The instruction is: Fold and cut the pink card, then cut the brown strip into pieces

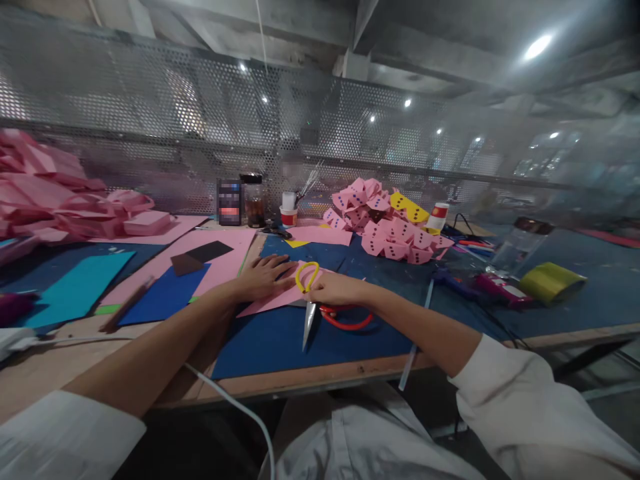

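Note:
My left hand lies flat with its fingers stretched out, pressing on a pink paper sheet on the blue mat. Close beside it, my right hand is closed around yellow-handled scissors. Their yellow loops stick up above the fingers, and the blades point down toward the table's front edge. Under my right wrist lies a red-handled tool, its front part hidden by the hand and the pink paper.
Dotted pink paper pieces are heaped at the back, with a larger pink pile at left. A jar, paper cup and phone-like device stand behind. Yellow tape lies right; a white cable crosses the front edge.

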The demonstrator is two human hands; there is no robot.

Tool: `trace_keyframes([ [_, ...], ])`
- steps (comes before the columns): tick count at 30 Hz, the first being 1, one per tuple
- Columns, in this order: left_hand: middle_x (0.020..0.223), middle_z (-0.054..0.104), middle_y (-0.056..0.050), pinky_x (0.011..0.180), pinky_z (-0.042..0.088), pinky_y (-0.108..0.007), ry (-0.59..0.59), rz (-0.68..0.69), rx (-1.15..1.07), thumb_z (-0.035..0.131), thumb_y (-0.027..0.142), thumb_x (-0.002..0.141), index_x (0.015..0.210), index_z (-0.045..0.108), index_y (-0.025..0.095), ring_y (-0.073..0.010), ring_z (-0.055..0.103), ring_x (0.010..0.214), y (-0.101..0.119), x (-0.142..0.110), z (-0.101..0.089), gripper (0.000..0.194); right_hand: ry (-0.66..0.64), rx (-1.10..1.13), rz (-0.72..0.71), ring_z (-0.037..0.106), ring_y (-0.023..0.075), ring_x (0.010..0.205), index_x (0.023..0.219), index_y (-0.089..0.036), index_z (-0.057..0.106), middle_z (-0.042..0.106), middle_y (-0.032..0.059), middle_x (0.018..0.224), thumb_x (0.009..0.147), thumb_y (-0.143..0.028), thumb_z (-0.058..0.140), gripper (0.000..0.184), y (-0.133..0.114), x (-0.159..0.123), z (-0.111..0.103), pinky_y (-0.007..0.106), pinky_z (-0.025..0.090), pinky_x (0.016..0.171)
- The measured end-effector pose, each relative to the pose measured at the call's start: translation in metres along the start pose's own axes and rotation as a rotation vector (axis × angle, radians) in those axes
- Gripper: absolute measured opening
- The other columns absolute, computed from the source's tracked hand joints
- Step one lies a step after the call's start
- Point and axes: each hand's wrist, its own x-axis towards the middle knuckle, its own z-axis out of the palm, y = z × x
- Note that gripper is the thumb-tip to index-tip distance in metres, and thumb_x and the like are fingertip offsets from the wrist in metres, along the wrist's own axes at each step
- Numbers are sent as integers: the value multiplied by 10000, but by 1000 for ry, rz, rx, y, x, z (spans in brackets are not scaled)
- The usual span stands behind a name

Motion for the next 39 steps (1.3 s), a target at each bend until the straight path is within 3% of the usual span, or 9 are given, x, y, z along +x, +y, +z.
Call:
trace_keyframes([
  [8,1531,356,-65,1097,188,-491,2,-69,3,257,570,946,1459,338,315,-298,282,1399,1,1,1,579,-31,-34,49,377,82,510,539,-156,445,429,-40,484,883,-307,472,377,4,-5,-1,250,240,538],
  [20,1497,406,-81,1099,209,-463,76,-32,-21,234,569,957,1452,364,271,-280,311,1383,16,11,0,592,4,-24,87,408,81,495,559,-155,460,476,-30,491,894,-381,450,404,16,-9,-2,242,250,519],
  [25,1521,376,-44,1110,181,-466,36,30,10,268,517,966,1444,369,320,-266,280,1402,7,9,0,526,6,-36,96,394,80,503,563,-155,457,454,-35,507,888,-365,471,387,14,-9,-3,244,243,522],
  [29,1534,350,-66,1108,187,-470,25,22,11,233,503,979,1468,325,292,-265,282,1404,3,5,1,541,31,-45,83,375,73,507,568,-158,440,432,-45,519,885,-349,493,374,11,-7,-3,241,248,528],
  [35,1542,341,-20,1118,139,-501,-8,137,64,283,381,991,1441,368,352,-276,214,1431,5,2,-1,459,21,-58,101,385,70,506,576,-154,452,434,-46,515,896,-338,486,370,9,-5,-2,241,254,524],
  [39,1546,330,-34,1106,163,-518,-4,126,83,301,366,988,1443,365,351,-297,233,1423,3,2,0,460,9,-48,95,389,75,496,571,-161,443,443,-42,516,892,-353,483,376,7,-7,-2,246,249,515],
])
